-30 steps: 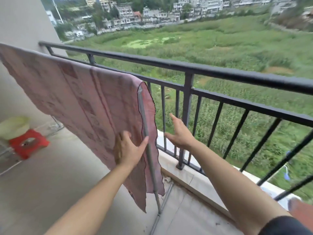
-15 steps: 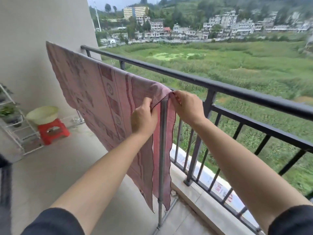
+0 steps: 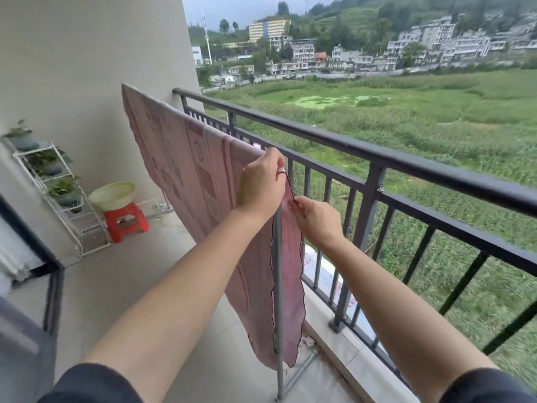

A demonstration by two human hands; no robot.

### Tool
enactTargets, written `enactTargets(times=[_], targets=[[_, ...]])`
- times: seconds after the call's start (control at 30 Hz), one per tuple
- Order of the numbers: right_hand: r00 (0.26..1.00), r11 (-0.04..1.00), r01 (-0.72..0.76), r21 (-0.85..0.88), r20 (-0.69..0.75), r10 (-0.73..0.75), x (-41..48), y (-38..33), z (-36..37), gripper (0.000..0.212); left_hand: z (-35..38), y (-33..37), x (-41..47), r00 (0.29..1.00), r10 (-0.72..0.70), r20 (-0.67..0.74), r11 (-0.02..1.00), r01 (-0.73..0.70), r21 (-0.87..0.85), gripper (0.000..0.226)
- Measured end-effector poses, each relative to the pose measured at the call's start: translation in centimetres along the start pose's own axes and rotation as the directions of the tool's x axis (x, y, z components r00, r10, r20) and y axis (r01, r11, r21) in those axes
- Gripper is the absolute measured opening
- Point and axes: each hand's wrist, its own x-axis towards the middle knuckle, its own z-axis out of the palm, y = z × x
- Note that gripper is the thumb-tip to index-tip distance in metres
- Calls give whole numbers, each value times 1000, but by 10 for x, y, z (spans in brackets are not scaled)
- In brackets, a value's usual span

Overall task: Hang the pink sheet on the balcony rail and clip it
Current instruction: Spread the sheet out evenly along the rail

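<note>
The pink sheet (image 3: pixel 186 170) hangs over the top bar of a grey rack (image 3: pixel 278 286) just inside the balcony rail (image 3: pixel 406 152), its long axis running away from the person toward the wall (image 3: pixel 87 68). The left hand (image 3: pixel 261 184) grips the near top corner. The right hand (image 3: pixel 316 219), just below it and nearer the rail, pinches the hem, and this corner is judged to be the clipping point.
</note>
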Motion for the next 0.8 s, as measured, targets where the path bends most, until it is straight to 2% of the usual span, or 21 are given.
enactTargets(times=[0.1,0.17,0.23,0.3,0.43,0.53,0.63,0.8], targets=[[999,999,-49,-5,-19,49,3,3,3,35,-6,7,19,979,-57,197,993,35,112,12],[997,997,-73,-4,9,73,4,4,5,35,-6,5,23,961,-71,269,991,38,125,13],[996,997,-67,-25,60,68,2,2,10,31,0,-4,17,957,7,291,976,-71,207,35],[994,997,-64,-35,87,67,0,-1,12,29,3,-17,11,947,32,321,962,-117,248,55],[994,994,-97,-48,50,100,-5,-1,6,30,4,-38,12,912,46,407,975,-130,183,40],[992,990,-109,-93,60,115,-11,0,-4,33,5,-28,23,892,10,451,970,-117,211,35],[990,981,-124,-148,44,132,-22,0,-17,35,6,-17,32,902,24,431,966,-132,223,39],[967,953,-222,-208,81,243,-69,18,-34,20,15,-18,32,933,82,350,971,-154,182,40]])
